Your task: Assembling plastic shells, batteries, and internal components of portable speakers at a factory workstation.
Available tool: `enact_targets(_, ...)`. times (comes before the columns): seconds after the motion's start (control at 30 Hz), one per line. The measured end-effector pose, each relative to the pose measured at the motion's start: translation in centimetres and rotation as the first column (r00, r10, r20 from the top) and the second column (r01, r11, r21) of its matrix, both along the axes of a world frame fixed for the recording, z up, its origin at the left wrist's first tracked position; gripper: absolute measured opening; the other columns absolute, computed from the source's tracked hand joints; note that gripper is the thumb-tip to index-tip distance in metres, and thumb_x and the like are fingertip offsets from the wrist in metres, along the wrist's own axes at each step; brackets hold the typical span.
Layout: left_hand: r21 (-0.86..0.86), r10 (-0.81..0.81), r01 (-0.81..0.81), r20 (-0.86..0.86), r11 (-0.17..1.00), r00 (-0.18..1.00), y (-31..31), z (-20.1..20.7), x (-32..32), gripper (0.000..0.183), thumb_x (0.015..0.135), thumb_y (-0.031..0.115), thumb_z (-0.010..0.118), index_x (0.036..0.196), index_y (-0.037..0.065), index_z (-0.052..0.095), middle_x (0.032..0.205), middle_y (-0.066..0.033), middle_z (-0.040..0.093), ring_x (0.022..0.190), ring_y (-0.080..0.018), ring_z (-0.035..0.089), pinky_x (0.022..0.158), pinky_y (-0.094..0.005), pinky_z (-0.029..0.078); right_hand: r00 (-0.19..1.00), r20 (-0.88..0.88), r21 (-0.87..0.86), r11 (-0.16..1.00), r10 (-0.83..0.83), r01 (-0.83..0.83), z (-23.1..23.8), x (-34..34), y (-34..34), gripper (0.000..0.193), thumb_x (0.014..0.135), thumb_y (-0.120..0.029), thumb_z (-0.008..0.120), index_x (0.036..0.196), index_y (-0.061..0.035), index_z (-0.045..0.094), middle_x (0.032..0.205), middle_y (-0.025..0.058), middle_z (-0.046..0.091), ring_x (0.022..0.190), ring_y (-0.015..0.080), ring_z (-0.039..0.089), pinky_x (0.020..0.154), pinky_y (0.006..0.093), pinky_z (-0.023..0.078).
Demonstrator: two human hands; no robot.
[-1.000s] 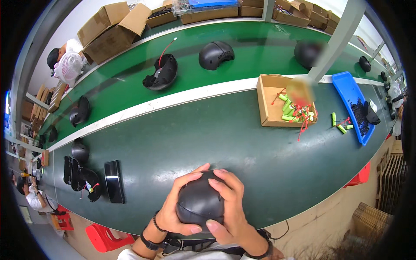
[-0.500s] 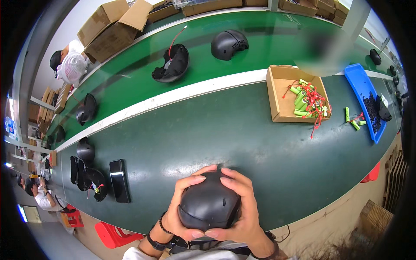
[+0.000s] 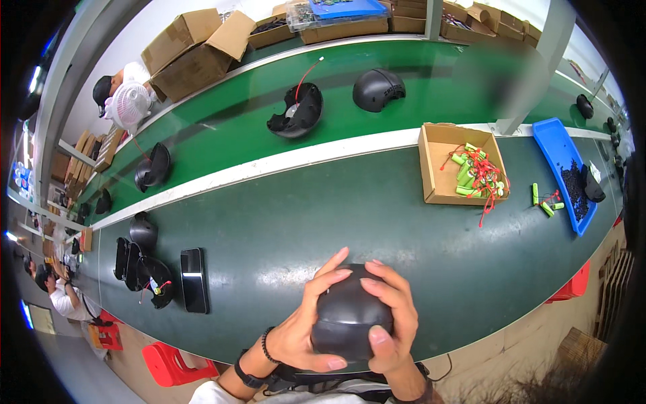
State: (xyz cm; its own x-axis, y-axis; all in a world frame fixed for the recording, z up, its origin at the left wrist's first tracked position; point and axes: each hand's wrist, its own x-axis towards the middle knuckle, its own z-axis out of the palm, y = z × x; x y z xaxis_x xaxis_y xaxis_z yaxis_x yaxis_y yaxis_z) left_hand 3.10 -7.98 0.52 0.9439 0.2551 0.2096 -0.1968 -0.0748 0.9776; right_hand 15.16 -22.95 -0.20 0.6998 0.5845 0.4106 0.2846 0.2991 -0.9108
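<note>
Between my two hands is a rounded black plastic shell [image 3: 353,313], held at the near edge of the green table. My left hand [image 3: 306,330] is wrapped round its left side, the thumb low and the fingers on top. My right hand [image 3: 398,320] grips the right side, with the thumb pressed on the near face. A seam runs across the shell; its underside is hidden. To the left lie a dark phone [image 3: 195,281] and an opened black shell [image 3: 156,279] with wires inside. A closed-looking black dome [image 3: 143,231] sits behind that one.
A cardboard box [image 3: 426,165] holds green battery cells with red wires. Right of it are loose cells [image 3: 548,209] and a blue tray [image 3: 546,135] of small black parts. Across a white rail [image 3: 269,163], a green conveyor belt [image 3: 229,128] carries several black shells. A red stool [image 3: 161,363] stands below left.
The black shell has turned in my hands and shifted right in view. My right thumb has moved up onto its near face. Shells on the belt have moved right; the view has shifted slightly.
</note>
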Motion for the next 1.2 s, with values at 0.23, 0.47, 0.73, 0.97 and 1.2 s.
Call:
enact_targets(0.23, 0.212, -0.016, 0.0, 0.073, 0.977, 0.997, 0.2, -0.1, 0.9, 0.115, 0.067, 0.04, 0.101, 0.16, 0.009, 0.04, 0.164, -0.034, 0.031, 0.151, -0.0496, 0.036, 0.118, -0.0592, 0.039, 0.996, -0.086, 0.016, 0.999, 0.031, -0.03, -1.1, 0.0, -0.3, 0.064, 0.099, -0.048, 0.06, 0.135, 0.0036, 0.068, 0.147, 0.034, 0.059, 0.141, 0.0506, 0.054, 0.123, 0.0617, 0.037)
enact_targets(0.47, 0.122, 0.04, -0.052, 0.097, 0.991, 0.994, -0.2, 0.0, 1.4, 0.113, 0.062, 0.037, 0.104, 0.155, 0.012, 0.045, 0.161, -0.0336, 0.034, 0.148, -0.0491, 0.039, 0.115, -0.0583, 0.043, 0.994, -0.107, 0.013, 1.0, 0.016, -0.015, -1.9, -0.3, -0.5, 0.07, 0.096, -0.056, 0.065, 0.136, 0.0009, 0.067, 0.149, 0.0356, 0.056, 0.143, 0.0531, 0.052, 0.123, 0.0663, 0.034)
enact_targets(0.73, 0.095, 0.067, -0.08, 0.138, 0.992, 0.988, -0.3, -0.3, 1.5, 0.107, 0.063, 0.036, 0.103, 0.153, 0.012, 0.048, 0.16, -0.0336, 0.035, 0.146, -0.05, 0.044, 0.115, -0.0577, 0.044, 0.999, -0.026, -0.001, 0.999, 0.038, -0.038, -1.3, 0.3, -0.2, 0.063, 0.107, -0.054, 0.05, 0.14, -0.0017, 0.062, 0.143, 0.0309, 0.062, 0.138, 0.0451, 0.058, 0.119, 0.0601, 0.041)
enact_targets(0.97, 0.167, 0.076, -0.103, 0.161, 0.981, 0.984, -0.2, -0.6, 1.0, 0.106, 0.067, 0.038, 0.1, 0.154, 0.011, 0.047, 0.161, -0.0341, 0.035, 0.147, -0.0488, 0.043, 0.114, -0.0567, 0.044, 0.995, -0.08, -0.004, 0.998, -0.057, 0.057, 0.3, 0.4, 0.5, 0.058, 0.102, -0.045, 0.053, 0.119, 0.0062, 0.075, 0.129, 0.0327, 0.07, 0.125, 0.0471, 0.067, 0.11, 0.055, 0.05)
enact_targets(1.2, 0.277, 0.044, -0.075, 0.116, 0.958, 0.992, -0.9, 0.5, 0.6, 0.119, 0.062, 0.037, 0.105, 0.158, 0.012, 0.04, 0.164, -0.0296, 0.033, 0.153, -0.0466, 0.034, 0.118, -0.0561, 0.041, 0.989, -0.133, 0.008, 0.998, -0.06, 0.061, 0.1, 0.3, 0.5, 0.059, 0.102, -0.039, 0.049, 0.122, 0.0108, 0.073, 0.13, 0.0318, 0.071, 0.126, 0.0414, 0.068, 0.112, 0.0488, 0.049)
